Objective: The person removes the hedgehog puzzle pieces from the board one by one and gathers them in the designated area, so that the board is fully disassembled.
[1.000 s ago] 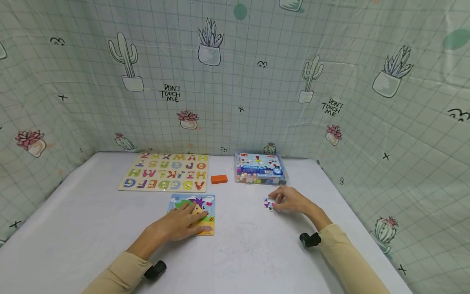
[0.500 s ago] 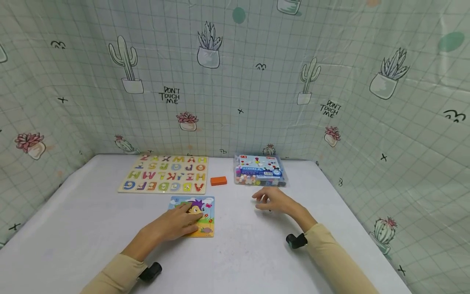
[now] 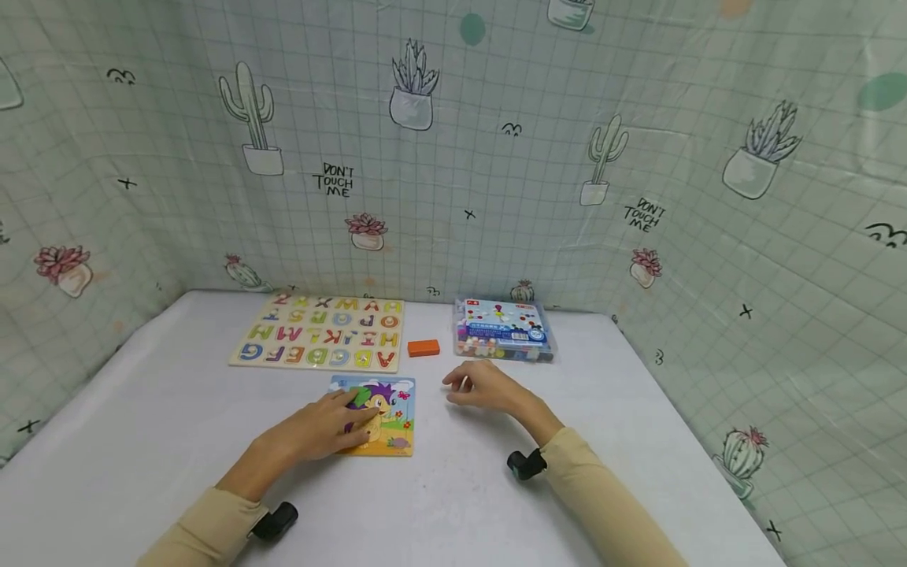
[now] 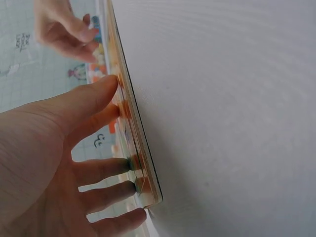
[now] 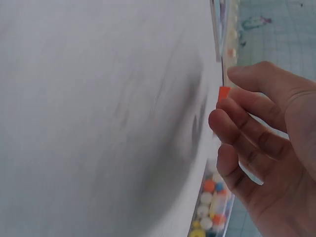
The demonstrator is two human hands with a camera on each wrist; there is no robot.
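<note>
My left hand (image 3: 319, 421) rests with spread fingers on a small hedgehog picture puzzle (image 3: 400, 421), covering its left part. In the left wrist view the fingertips and thumb touch the top of the thin board (image 4: 140, 148), seen nearly edge-on. To the right of this puzzle, my right hand (image 3: 485, 386) hovers low above the white table (image 3: 453, 504). Its fingers (image 5: 227, 123) are loosely curled and the thumb stands apart. Nothing shows between them in the right wrist view. The small white and purple piece from before is out of sight.
Behind the puzzle lies a wooden alphabet board (image 3: 319, 366), with an orange block (image 3: 423, 348) beside it. A clear plastic box of colourful beads (image 3: 505, 331) stands at the back right. Patterned curtain (image 3: 468, 181) hangs behind the table.
My right hand has moved left from the small white and purple piece toward the puzzle. My left hand has slid slightly left, uncovering more of the hedgehog picture.
</note>
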